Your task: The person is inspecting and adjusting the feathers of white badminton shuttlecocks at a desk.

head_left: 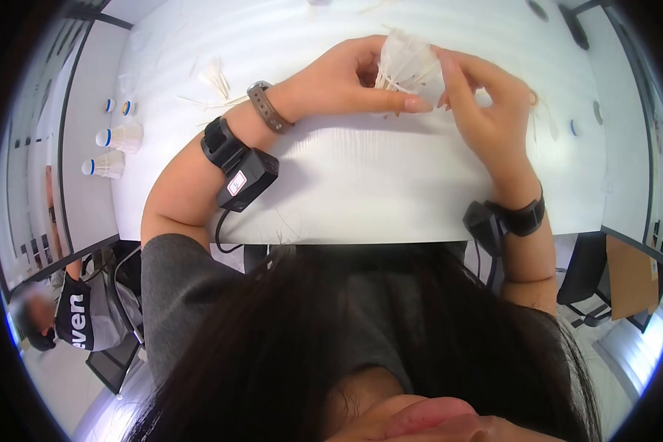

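Observation:
My left hand (350,82) is wrapped around a white feather shuttlecock skirt (407,57), the thumb lying across its lower side. The feathers fan upward, with pale quills converging below; no cork base shows on it. At its right edge, my right hand (486,92) has thumb and forefinger brought together on the feathers. Its other fingers curl beneath. Exactly which feather or strand is pinched is too small to tell. Both hands are above the far half of the white table (376,191).
Two shuttlecocks with blue-banded corks (125,137) (107,165) lie at the left, near small corks (128,108). Loose feathers (215,77) are scattered beyond my left wrist. A blue-edged disc (574,127) lies at right. Another person (88,313) sits at lower left.

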Demonstrator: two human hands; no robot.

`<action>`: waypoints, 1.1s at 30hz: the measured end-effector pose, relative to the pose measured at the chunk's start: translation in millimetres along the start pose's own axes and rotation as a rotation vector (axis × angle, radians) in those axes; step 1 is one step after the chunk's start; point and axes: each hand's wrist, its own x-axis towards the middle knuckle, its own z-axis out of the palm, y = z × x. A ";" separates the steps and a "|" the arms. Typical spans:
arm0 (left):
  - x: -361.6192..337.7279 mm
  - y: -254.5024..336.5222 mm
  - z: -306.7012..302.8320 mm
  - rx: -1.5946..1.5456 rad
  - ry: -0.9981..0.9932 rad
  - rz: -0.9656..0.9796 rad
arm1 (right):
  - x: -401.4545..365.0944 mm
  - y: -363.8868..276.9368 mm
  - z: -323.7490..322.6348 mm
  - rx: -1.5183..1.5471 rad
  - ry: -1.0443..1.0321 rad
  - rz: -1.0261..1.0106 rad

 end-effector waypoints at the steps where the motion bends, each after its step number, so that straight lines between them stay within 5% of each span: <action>1: -0.7 0.8 0.9 -0.010 0.017 -0.006 | 1.3 0.9 -0.2 -0.003 0.005 -0.037; 16: -1.4 -0.9 2.0 -0.036 -0.003 -0.008 | -0.4 4.3 -0.3 0.078 -0.063 0.069; 33: 2.2 -6.1 1.1 -0.097 0.045 0.001 | 2.2 -3.5 -4.4 -0.001 0.001 -0.073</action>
